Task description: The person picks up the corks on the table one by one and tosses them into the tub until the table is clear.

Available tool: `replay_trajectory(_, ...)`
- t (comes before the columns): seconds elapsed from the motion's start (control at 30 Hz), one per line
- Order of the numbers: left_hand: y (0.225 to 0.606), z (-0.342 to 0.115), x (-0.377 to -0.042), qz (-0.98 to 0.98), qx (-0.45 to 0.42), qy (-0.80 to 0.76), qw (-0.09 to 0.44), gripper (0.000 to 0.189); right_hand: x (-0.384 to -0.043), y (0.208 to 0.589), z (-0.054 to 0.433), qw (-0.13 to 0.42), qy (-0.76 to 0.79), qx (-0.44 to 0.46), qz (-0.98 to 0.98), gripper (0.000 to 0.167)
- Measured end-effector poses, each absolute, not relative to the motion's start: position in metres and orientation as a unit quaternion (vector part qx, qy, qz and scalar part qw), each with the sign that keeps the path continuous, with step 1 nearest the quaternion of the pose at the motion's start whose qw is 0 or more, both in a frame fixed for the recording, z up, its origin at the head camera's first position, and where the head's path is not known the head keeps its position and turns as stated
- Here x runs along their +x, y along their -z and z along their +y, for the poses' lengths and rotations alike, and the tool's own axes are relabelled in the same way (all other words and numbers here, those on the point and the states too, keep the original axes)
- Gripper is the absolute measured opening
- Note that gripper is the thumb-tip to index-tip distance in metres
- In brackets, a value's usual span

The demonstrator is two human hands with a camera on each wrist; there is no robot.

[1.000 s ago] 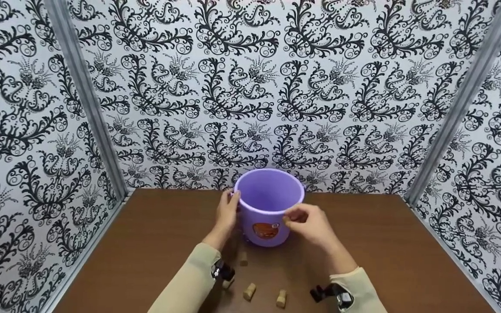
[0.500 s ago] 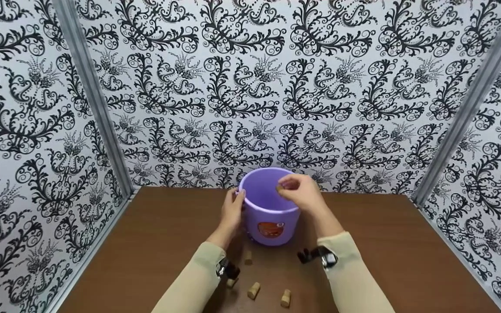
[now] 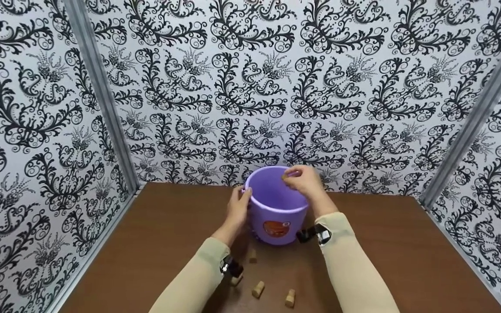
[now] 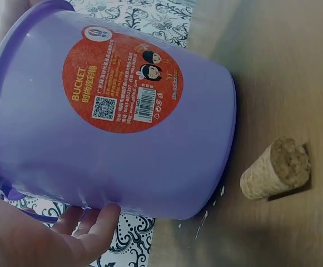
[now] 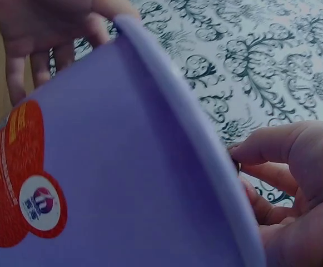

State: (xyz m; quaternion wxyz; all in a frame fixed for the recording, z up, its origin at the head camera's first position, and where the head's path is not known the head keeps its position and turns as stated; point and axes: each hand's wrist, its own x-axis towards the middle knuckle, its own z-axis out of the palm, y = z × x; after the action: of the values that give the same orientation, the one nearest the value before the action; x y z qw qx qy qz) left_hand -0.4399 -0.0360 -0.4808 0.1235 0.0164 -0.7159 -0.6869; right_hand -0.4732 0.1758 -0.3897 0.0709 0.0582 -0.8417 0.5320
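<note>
A purple bucket [image 3: 278, 224] with a round orange label stands upright on the brown table. My left hand [image 3: 237, 208] holds its left side, thumb at the rim and the other fingers along the outer wall, as the left wrist view also shows. My right hand [image 3: 307, 182] is over the bucket's opening near the right side of the rim. Between its thumb and fingertips it pinches a small brown cork [image 3: 284, 177], mostly hidden by the fingers. One cork [image 4: 275, 169] lies on the table close to the bucket's base.
Several more corks lie on the table [image 3: 168, 243] in front of the bucket, including one cork [image 3: 258, 289] between the forearms and another cork [image 3: 290, 298] nearer the front. Patterned black-and-white walls [image 3: 268, 95] enclose the back and both sides.
My right hand has risen from outside the bucket's front right wall to above its opening, carrying the cork. The left hand keeps its hold on the bucket. The head view has shifted slightly.
</note>
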Motion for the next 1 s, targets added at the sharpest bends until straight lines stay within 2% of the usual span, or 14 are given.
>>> replay_trajectory(0.1, 0.481, -0.029, -0.439, -0.719, 0.013, 0.684, 0.119, 0.044, -0.473, 0.391, 0.182, 0.073, -0.518, 0.047, -0.851, 0.029)
replay_trajectory(0.33, 0.476, -0.019, -0.441, -0.713, -0.014, 0.693, 0.108, 0.047, -0.459, 0.387, 0.197, 0.176, -0.441, 0.021, -0.88, 0.041)
replay_trajectory(0.5, 0.475, -0.026, -0.441, -0.733, -0.002, 0.67, 0.118, 0.045, -0.445, 0.39, 0.194, 0.215, -0.473, 0.029, -0.854, 0.036)
replay_trajectory(0.63, 0.48, -0.032, -0.437, -0.731, 0.001, 0.672, 0.116, 0.048, -0.418, 0.394, 0.19, 0.246, -0.509, 0.055, -0.823, 0.032)
replay_trajectory(0.83, 0.489, -0.035, -0.436, -0.715, 0.003, 0.693, 0.093, 0.049, -0.365, 0.405, 0.195, 0.265, -0.547, 0.06, -0.792, 0.025)
replay_trajectory(1.0, 0.483, -0.04, -0.44, -0.711, 0.002, 0.696, 0.098, 0.05, -0.349, 0.42, 0.199, 0.237, -0.59, 0.071, -0.768, 0.02)
